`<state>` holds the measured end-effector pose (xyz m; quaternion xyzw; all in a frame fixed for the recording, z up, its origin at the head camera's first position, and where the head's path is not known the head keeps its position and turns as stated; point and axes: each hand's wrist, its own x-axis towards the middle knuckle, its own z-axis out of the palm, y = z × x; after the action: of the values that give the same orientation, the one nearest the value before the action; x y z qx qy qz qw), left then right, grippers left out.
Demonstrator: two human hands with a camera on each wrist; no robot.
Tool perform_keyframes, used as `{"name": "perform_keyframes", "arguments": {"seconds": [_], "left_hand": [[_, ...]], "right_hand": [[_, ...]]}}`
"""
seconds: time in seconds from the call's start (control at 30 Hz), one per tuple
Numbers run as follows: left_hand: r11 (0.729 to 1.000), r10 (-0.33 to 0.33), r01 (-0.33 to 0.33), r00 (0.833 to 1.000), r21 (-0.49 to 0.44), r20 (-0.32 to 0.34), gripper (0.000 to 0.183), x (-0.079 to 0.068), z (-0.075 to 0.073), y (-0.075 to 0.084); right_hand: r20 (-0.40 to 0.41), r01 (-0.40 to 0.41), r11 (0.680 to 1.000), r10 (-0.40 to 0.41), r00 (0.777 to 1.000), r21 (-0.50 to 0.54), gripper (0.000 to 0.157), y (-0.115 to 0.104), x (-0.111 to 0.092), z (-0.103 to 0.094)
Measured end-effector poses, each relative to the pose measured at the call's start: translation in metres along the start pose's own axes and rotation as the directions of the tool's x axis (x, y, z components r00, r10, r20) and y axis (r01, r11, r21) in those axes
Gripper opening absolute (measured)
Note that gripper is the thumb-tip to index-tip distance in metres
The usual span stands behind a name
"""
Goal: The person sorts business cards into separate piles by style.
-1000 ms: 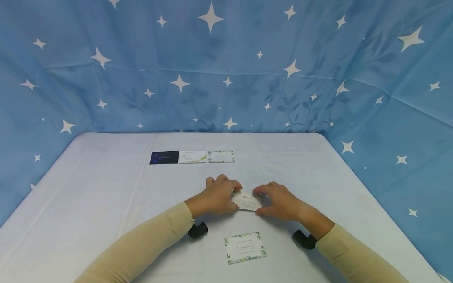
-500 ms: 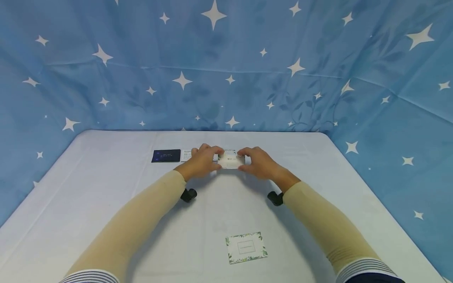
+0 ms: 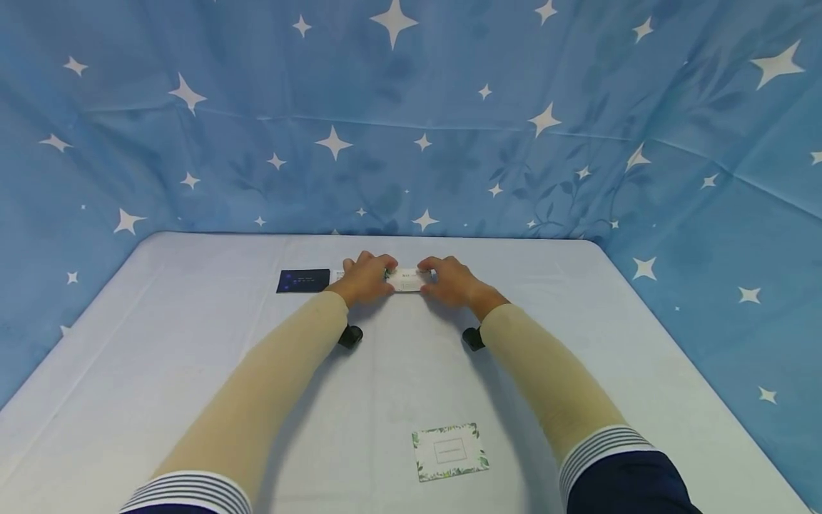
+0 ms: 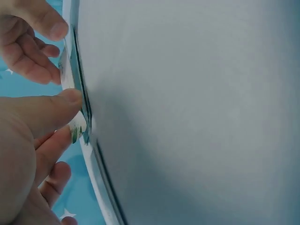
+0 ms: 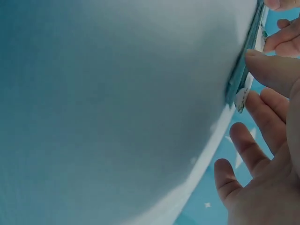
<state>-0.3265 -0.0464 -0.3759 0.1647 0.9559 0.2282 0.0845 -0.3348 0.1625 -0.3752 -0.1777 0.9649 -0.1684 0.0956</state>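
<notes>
A white leaf-bordered business card (image 3: 407, 280) lies level between my two hands at the back of the table. My left hand (image 3: 367, 278) pinches its left end between thumb and fingers, and my right hand (image 3: 452, 280) pinches the right end. In the left wrist view, a leaf-printed corner of the card (image 4: 78, 126) shows between thumb and index finger. The right wrist view has the opposite corner (image 5: 241, 99) at my right fingers. The held card overlaps the place of the rightmost card in the back row, which it hides.
Left of my hands lies a dark blue card (image 3: 303, 280); beside it, a white card (image 3: 337, 275) is mostly covered by my left hand. Nearer the front, a leaf-bordered card (image 3: 450, 452) lies on the white tablecloth (image 3: 193, 371). A blue star-patterned curtain (image 3: 411, 107) hangs behind.
Both hands have carried the card from mid-table away to the back row, then slightly left and down onto the rightmost card's place. The front card has stayed put.
</notes>
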Motion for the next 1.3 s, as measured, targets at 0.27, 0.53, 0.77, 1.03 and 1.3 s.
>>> {"name": "perform_keyframes", "arguments": {"seconds": [0.27,0.53,0.77,1.03,1.3], "left_hand": [[0.999,-0.044,0.043,0.998,0.028,0.035,0.062,0.003,-0.001,0.002],[0.998,-0.051,0.048,0.997,0.051,0.059,0.057,0.004,-0.001,0.002],[0.997,-0.061,0.058,0.997,0.058,0.054,0.057,0.005,0.001,0.002],[0.999,-0.047,0.046,0.997,0.027,0.066,0.062,-0.007,-0.002,0.009],[0.998,0.055,-0.054,0.997,-0.010,0.055,0.063,-0.050,-0.005,0.024]], "right_hand": [[0.022,-0.032,0.999,0.032,0.999,-0.013,0.059,0.002,0.006,0.003],[0.044,-0.055,0.998,0.054,0.998,0.020,0.053,0.002,0.006,0.002],[0.048,-0.061,0.997,0.058,0.997,0.054,0.055,0.001,0.006,0.002],[0.043,-0.066,0.994,0.063,0.997,0.089,0.063,-0.002,-0.005,-0.001],[0.045,0.042,0.987,-0.049,0.998,0.153,0.054,-0.001,-0.056,-0.013]]}}
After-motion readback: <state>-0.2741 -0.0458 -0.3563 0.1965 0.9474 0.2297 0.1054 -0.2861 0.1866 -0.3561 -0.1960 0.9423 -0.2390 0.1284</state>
